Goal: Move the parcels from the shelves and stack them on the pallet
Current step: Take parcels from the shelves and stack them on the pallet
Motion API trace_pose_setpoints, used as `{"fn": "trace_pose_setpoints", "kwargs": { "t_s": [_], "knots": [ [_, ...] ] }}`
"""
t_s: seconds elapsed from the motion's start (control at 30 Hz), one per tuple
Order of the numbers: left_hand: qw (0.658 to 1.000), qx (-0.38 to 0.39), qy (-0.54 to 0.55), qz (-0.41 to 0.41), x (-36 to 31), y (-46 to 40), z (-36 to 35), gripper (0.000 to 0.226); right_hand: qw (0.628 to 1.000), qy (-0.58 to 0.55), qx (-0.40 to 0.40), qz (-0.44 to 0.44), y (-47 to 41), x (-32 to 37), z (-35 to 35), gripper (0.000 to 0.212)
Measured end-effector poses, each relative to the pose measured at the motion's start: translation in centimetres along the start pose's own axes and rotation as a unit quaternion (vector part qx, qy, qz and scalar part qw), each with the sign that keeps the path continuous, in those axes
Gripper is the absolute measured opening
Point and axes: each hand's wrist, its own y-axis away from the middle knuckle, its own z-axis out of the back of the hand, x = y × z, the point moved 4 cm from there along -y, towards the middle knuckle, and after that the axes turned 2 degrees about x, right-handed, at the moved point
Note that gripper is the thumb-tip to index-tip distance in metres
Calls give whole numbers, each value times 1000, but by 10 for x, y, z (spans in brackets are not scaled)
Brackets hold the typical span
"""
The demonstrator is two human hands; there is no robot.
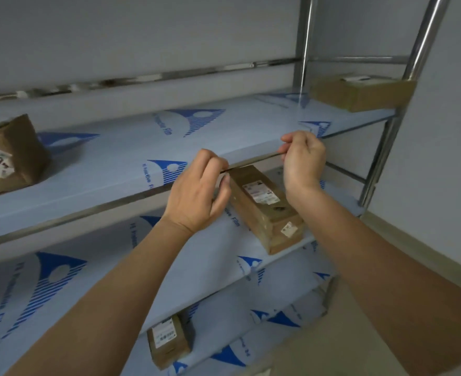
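Reaching for the long parcel [264, 207] on the middle shelf [218, 234], we should open our loosely curled, empty left hand [196, 196] and right hand [302, 161], gripping both sides.

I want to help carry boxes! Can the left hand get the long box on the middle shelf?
Probably yes. The left hand hovers right beside the long box, fingers loosely curled, holding nothing. Nothing lies between them, though the upper shelf edge hangs close above.

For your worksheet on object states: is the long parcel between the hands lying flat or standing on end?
Lying flat: the long parcel rests lengthwise on the shelf, label facing up.
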Motion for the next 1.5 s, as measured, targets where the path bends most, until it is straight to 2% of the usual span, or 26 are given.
{"fn": "trace_pose_setpoints", "kwargs": {
  "t_s": [0.17,0.27,0.37,0.5,0.7,0.77,0.83,0.97,1.1,1.23,1.4,1.5],
  "knots": [
    [1000,-6,-11,13,-19,-44,-17,22,1000,-15,10,-3,-32,4,17,33],
    [1000,-15,-5,22,-32,-73,-35,24,1000,-4,19,-3,-65,5,29,19],
    [999,-7,-5,48,-46,-105,-68,25,998,57,36,-16,-108,3,51,29],
    [989,-12,32,143,-63,-155,-120,20,983,173,63,2,-170,5,81,40],
    [955,0,114,276,-59,-214,-191,10,929,328,143,92,-252,2,107,56],
    [941,13,80,330,-40,-210,-204,12,908,366,173,111,-270,-4,102,60],
    [926,34,7,377,-28,-196,-209,25,887,395,207,117,-280,-12,96,62],
    [919,72,-30,386,-34,-192,-219,35,866,429,211,149,-285,-24,94,64],
    [892,83,14,444,-30,-197,-219,44,860,436,183,192,-287,-18,91,54],
    [870,70,90,479,-29,-201,-216,46,868,388,211,226,-272,-10,83,43],
    [822,-15,190,536,-26,-202,-200,46,865,349,238,271,-242,-3,68,41],
    [760,-92,272,583,-15,-194,-190,53,861,320,268,290,-225,-1,56,39]
  ]
}}
